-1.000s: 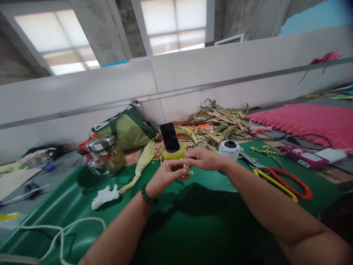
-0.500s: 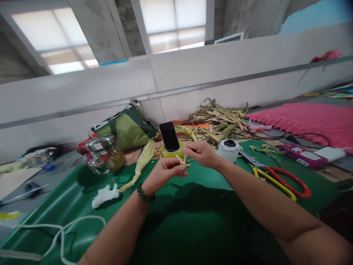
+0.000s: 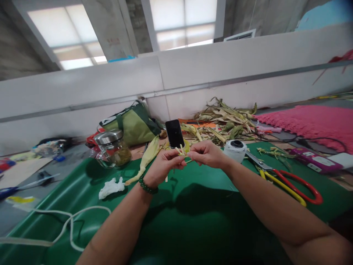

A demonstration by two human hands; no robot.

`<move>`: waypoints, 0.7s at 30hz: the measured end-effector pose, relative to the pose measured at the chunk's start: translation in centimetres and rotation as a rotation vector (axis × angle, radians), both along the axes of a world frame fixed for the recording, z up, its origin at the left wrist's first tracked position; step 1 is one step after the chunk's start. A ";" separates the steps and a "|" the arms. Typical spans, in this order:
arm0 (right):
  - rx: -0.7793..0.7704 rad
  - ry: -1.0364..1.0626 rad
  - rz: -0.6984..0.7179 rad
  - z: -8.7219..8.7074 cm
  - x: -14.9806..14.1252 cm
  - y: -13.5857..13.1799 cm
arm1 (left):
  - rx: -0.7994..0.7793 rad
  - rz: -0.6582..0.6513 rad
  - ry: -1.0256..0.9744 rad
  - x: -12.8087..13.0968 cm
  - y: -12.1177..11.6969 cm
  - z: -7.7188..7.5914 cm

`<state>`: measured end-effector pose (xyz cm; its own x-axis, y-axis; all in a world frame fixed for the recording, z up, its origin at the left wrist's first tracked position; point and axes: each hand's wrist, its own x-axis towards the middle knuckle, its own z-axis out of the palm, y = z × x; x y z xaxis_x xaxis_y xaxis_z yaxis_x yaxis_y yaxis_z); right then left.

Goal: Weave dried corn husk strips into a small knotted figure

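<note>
Husk strips [image 3: 181, 150] are showing above the green mat [image 3: 198, 235], my left hand [image 3: 166, 165] clamping them between thumb and fingers. My right hand [image 3: 208, 154], lower than half a second ago, is pinching their right end, so both are working them. My fingertips are hiding where they meet.

"What changed near the phone [image 3: 174, 133]?"
"The right hand [image 3: 207, 154] came lower; half a second earlier its fingertips were raised just right of the phone's foot, above the pale strips [image 3: 180, 151]."
"And the left hand [image 3: 167, 163]?"
"It edged closer to the phone, and a strip end [image 3: 166, 179] appeared hanging beneath it."
"The view?"
"Turned left; a red and blue thing [image 3: 5, 163] appeared far left of the phone."
</note>
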<state>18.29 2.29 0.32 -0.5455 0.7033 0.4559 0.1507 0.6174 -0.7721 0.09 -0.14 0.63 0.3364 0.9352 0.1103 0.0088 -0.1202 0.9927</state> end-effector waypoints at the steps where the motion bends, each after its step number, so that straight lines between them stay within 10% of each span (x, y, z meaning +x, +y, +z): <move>1: 0.002 -0.001 0.001 0.1 0.0 0.0 | -0.023 -0.007 -0.017 -0.1 0.1 0.0; 14: 0.116 -0.058 -0.056 -0.6 -0.5 0.1 | -0.121 -0.050 0.063 -0.4 0.3 -0.4; 21: 0.093 -0.126 -0.100 -1.0 -1.1 0.1 | -0.044 0.194 -0.107 -0.1 0.9 -0.8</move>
